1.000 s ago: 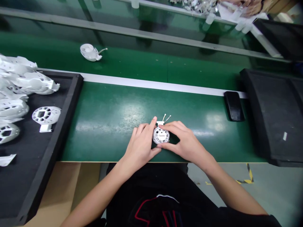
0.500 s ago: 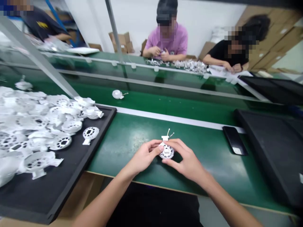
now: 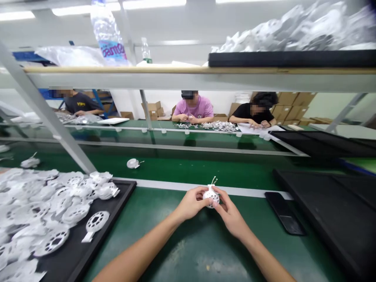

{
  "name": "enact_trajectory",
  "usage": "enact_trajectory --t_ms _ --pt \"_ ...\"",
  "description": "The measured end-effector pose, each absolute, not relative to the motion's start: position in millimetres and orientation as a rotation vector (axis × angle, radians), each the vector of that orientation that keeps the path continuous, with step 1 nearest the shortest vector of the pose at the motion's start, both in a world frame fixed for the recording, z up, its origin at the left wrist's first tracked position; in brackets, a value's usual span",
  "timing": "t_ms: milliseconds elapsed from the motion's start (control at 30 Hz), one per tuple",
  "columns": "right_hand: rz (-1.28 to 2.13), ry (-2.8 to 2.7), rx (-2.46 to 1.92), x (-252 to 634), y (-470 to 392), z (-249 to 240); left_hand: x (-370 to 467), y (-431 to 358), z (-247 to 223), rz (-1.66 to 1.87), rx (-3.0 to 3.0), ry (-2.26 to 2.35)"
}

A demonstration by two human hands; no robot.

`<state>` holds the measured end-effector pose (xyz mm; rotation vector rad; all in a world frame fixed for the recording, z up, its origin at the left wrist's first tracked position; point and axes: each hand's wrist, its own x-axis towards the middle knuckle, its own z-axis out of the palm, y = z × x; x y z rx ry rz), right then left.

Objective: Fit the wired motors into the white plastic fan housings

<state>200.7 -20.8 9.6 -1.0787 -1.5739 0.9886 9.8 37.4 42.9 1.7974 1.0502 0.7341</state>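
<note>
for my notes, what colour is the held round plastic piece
The round plastic piece is white; head view.

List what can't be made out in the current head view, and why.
Head view:
White disc: far side faces away; left hand and right hand cover its sides.
Wires: tips too small to make out.
Pile of white parts: cut off by left edge; lower pieces buried.
Large bottle: cut off by top edge.
Black tray beside phone: cut off by right edge.

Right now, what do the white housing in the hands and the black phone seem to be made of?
White housing: probably matte plastic, from its even colour and regular openings. Black phone: glossy surface, perhaps glass, since it carries a reflection.
</note>
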Motion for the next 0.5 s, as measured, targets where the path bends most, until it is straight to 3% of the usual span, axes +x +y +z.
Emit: enact_trajectory --t_ms 267,400,500 --pt "0.863 -1.598 -1.278 218.0 -12.5 -5.6 -32.9 147.5 63.5 0.746 2.239 1.638" --pt "0.859 -1.626 -1.320 220.7 -12.2 -0.7 -38.7 150.5 57.9 0.745 2.390 1.690" --pt "0.836 -1.652 -1.336 220.4 -12.7 1.7 -31.3 127.7 94.8 0.960 2.414 1.578"
